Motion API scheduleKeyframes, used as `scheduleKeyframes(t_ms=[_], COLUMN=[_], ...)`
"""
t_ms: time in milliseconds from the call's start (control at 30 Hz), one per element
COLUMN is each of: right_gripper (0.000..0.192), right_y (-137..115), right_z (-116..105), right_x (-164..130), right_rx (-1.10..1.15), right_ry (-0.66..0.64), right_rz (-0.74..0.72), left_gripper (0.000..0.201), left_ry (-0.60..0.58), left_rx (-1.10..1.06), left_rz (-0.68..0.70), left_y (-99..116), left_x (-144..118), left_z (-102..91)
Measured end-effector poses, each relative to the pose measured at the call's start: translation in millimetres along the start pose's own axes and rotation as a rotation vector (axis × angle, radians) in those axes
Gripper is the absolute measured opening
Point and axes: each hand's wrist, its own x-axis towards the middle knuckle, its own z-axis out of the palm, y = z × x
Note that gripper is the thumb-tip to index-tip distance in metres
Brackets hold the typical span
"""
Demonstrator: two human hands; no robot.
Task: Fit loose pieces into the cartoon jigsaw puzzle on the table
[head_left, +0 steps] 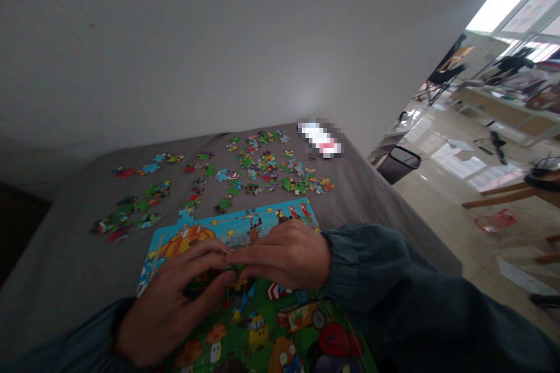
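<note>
A colourful jigsaw puzzle (262, 326), with a blue strip along its far side and cartoon figures on green, lies below both hands. My left hand (170, 297) is bent over its left middle, thumb and fingers curled together around a mostly hidden puzzle piece (226, 252). From the other side, my right hand (284, 253) reaches in with its fingers pressed together, and their tips meet the left fingertips at that same piece. Both hands rest low on the picture and cover part of it. One blue piece (186, 217) sticks out past the puzzle's far edge.
Loose puzzle pieces (266, 163) lie scattered beyond the puzzle, with more pieces (126, 215) to the left. A blurred-out bright object (320, 139) is at the far right corner of the grey cloth (350, 198). A wall stands behind; a dark bin (398, 163) is on the floor.
</note>
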Motion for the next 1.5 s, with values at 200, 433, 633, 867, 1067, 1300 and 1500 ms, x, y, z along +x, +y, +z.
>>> scheduleKeyframes(t_ms=[200, 433, 633, 867, 1067, 1300, 1500], right_gripper=[0.035, 0.024, 0.024, 0.027, 0.013, 0.024, 0.029], right_y=[15.4, 93.9, 130.3, 137.9, 137.7, 136.5, 133.5], right_z=[-24.2, -103.4, -106.0, -96.0, -97.8, -97.4, -91.5], right_x=[0.6, -25.2, -51.7, -55.3, -55.8, -50.4, -48.4], right_rx=[-0.015, -0.242, -0.12, -0.088, -0.031, -0.026, -0.132], right_ry=[-0.025, -0.088, -0.379, -0.343, -0.278, -0.124, -0.14], right_rz=[-0.071, 0.632, 0.809, 0.844, 0.862, 0.816, 0.781], left_gripper=[0.012, 0.013, 0.019, 0.019, 0.023, 0.028, 0.028], left_ry=[-0.007, 0.014, 0.07, 0.061, 0.062, 0.047, 0.02], left_rx=[0.005, 0.073, 0.124, 0.138, 0.109, 0.06, 0.003], left_rz=[-0.028, -0.058, -0.092, -0.09, -0.127, -0.144, -0.175], left_y=[-5.9, -10.4, -11.5, -14.1, -12.1, -10.3, -4.8], left_x=[-4.6, -4.5, -1.0, -2.4, -1.3, 1.1, 0.3], left_z=[1.9, 0.4, 2.7, 3.7, 3.4, 1.8, 2.6])
